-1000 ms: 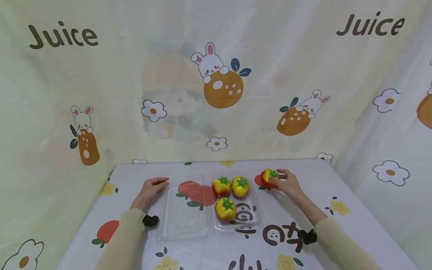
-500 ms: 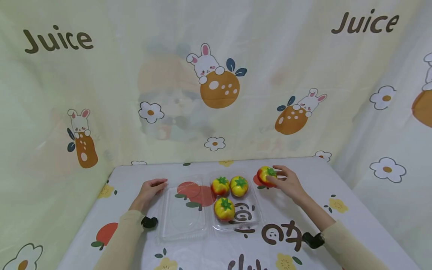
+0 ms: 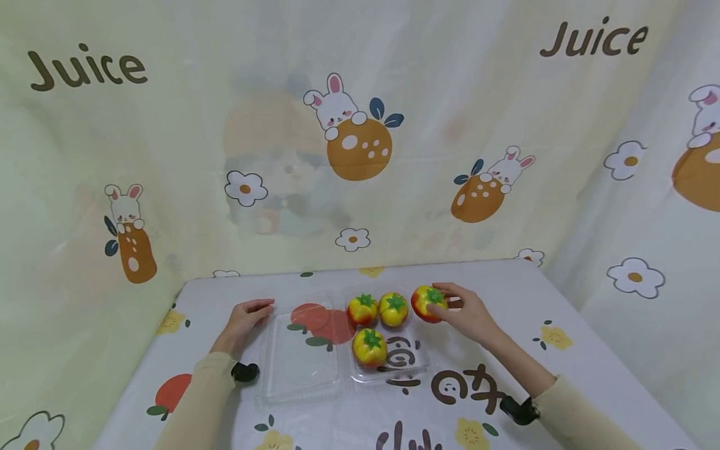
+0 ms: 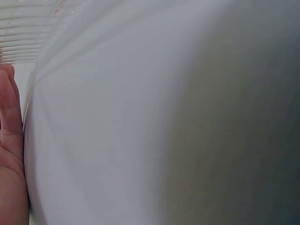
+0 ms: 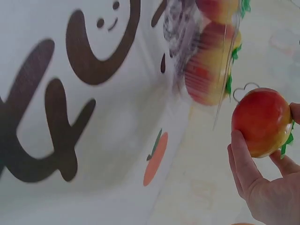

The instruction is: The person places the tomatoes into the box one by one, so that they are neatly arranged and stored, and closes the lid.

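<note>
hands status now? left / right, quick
Left hand: open, holds nothing, fingertips at the edge of the clear clamshell lid.
Right hand: holding a toy tomato, lifted beside the clamshell tray.

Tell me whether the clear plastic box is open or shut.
Open. The clear plastic box lies spread flat, its lid folded out to the left, empty, while three toy tomatoes sit uncovered in the right half.
</note>
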`<state>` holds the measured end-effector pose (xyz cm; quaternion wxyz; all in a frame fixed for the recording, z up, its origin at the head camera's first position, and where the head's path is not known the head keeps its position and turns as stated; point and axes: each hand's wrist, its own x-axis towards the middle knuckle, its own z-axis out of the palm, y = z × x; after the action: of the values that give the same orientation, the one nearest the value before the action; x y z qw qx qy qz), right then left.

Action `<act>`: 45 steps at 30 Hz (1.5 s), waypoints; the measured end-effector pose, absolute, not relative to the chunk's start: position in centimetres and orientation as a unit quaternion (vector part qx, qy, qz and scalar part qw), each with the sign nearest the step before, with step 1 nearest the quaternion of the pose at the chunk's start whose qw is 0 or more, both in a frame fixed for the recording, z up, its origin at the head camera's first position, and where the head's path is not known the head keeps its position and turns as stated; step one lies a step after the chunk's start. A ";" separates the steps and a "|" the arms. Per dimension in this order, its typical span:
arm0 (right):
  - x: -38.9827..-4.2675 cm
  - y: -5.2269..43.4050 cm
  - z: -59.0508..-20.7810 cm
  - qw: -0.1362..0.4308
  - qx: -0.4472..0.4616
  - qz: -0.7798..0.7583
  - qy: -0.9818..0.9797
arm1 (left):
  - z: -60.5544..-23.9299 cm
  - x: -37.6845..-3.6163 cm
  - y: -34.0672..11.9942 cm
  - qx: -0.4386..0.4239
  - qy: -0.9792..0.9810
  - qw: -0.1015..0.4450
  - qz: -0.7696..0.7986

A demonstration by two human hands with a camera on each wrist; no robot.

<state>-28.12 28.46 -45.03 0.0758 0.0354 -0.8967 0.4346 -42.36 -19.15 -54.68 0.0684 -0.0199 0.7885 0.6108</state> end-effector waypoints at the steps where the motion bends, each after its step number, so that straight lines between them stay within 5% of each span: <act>1: -28.0 28.2 -45.2 0.076 0.041 0.429 -0.899 | -54.7 -42.4 -19.2 -0.021 0.787 0.069 0.612; 45: -25.5 23.4 -48.8 0.083 0.129 0.270 -0.951 | -54.4 -42.1 -19.1 -0.010 0.779 0.059 0.624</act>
<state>-25.51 23.43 -48.80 0.0832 0.1289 -0.9506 0.2700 -42.07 -19.11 -54.44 0.0594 -0.0103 0.7788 0.6244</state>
